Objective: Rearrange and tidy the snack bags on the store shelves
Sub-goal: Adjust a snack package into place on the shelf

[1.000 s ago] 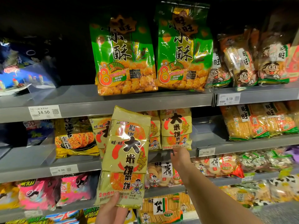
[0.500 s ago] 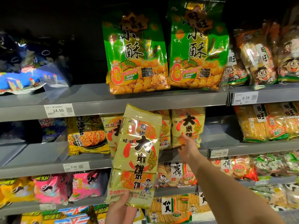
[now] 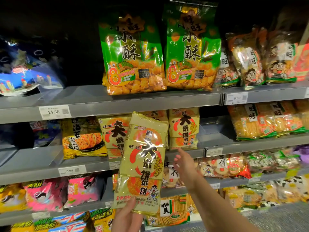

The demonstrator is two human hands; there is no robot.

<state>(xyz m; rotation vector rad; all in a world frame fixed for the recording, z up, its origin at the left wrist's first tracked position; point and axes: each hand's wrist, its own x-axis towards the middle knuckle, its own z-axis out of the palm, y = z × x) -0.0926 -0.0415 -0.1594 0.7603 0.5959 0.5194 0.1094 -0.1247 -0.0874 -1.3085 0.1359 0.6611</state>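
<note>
My left hand (image 3: 127,216) grips the bottom edge of a tall yellow rice cracker bag (image 3: 142,163) with black characters and a red circle, held upright in front of the shelves. Matching yellow bags stand on the second shelf behind it: one at the left (image 3: 113,134) and one at the right (image 3: 184,128). My right hand (image 3: 184,162) reaches toward the shelf edge just below the right bag, fingers spread and holding nothing. Two large green snack bags (image 3: 132,54) (image 3: 192,49) stand on the top shelf.
Grey metal shelves (image 3: 93,102) carry price tags such as 14.50 (image 3: 54,112). A yellow seaweed cracker bag (image 3: 83,138) sits left of the matching bags. Pink bags (image 3: 46,195) fill the lower left, orange-green packs (image 3: 265,121) the right, blue bags (image 3: 21,74) the upper left.
My right hand has drawn back slightly from the right yellow bag on the shelf and its fingers have spread. The held bag has shifted right and tilted a little.
</note>
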